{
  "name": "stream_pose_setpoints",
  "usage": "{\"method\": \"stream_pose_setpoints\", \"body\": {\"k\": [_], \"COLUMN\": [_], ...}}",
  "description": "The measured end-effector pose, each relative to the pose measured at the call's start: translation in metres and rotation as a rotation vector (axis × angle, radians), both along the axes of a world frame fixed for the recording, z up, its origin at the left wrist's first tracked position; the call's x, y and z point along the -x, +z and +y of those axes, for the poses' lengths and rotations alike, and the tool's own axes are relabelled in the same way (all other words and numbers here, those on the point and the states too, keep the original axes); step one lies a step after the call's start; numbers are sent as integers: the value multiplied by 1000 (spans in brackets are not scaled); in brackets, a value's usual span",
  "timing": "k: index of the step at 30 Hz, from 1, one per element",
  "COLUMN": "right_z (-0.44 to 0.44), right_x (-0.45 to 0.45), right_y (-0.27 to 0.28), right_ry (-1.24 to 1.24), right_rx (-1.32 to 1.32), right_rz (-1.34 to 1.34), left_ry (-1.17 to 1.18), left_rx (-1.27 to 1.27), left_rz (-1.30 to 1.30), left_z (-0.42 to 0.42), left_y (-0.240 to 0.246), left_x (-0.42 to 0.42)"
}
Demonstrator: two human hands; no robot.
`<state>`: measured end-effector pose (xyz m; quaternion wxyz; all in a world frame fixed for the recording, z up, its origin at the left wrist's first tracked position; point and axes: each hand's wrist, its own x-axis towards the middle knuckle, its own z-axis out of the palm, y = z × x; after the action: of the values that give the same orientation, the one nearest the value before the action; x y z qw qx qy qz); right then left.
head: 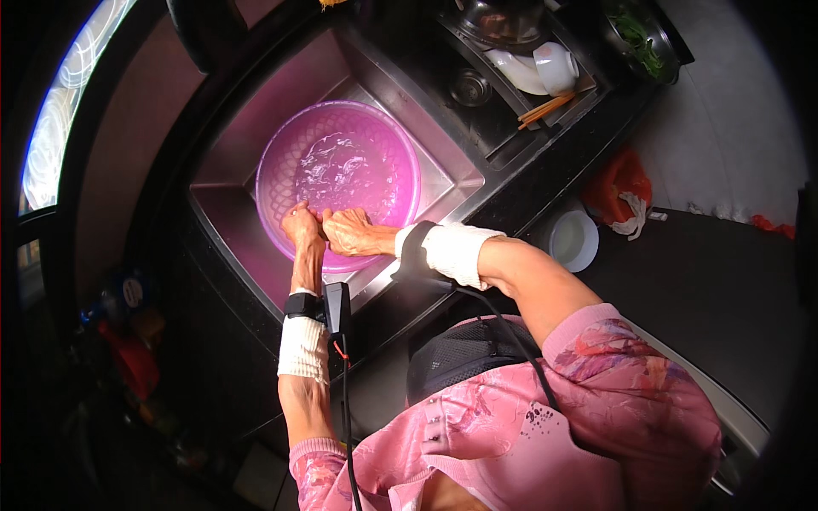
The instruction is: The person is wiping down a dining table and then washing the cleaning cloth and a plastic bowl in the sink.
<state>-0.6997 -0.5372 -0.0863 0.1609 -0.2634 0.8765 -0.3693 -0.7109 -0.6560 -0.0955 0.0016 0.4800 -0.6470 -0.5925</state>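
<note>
A round pink plastic basin (415,163) sits in the stainless steel sink (220,198), with rippling water (345,169) inside. Over the basin's near side, my left hand (303,225) is curled, its knuckles close to my right hand (350,231). The right hand is bent into a fist beside it, a little above the near rim. Whether anything is between the fingers is hidden by the backs of both hands. White knit cuffs and black straps with cables are on both forearms.
Right of the basin are a sink drain (471,87), a white bowl (556,69) and wooden chopsticks (545,110). A metal pan with green leaves (639,45) stands farther right. A white bucket (574,241) and a red plastic bag (618,188) are beyond the black counter edge (537,211).
</note>
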Motion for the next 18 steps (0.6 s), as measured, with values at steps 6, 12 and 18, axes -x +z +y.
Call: {"method": "stream_pose_setpoints", "body": {"k": [6,12,18], "right_z": [37,33,43], "right_x": [1,-40,-15], "right_y": [48,134,197], "right_ry": [119,229,247], "right_rx": [542,1375,1294], "right_rz": [-1295,-1899,-1791], "left_ry": [-239,-588,-307], "left_rx": [-834,-1406,-784], "left_rz": [341,1457,1117], "left_z": [-10,35,48], "left_y": [47,132,208], "left_x": [-19,-26,-35]}}
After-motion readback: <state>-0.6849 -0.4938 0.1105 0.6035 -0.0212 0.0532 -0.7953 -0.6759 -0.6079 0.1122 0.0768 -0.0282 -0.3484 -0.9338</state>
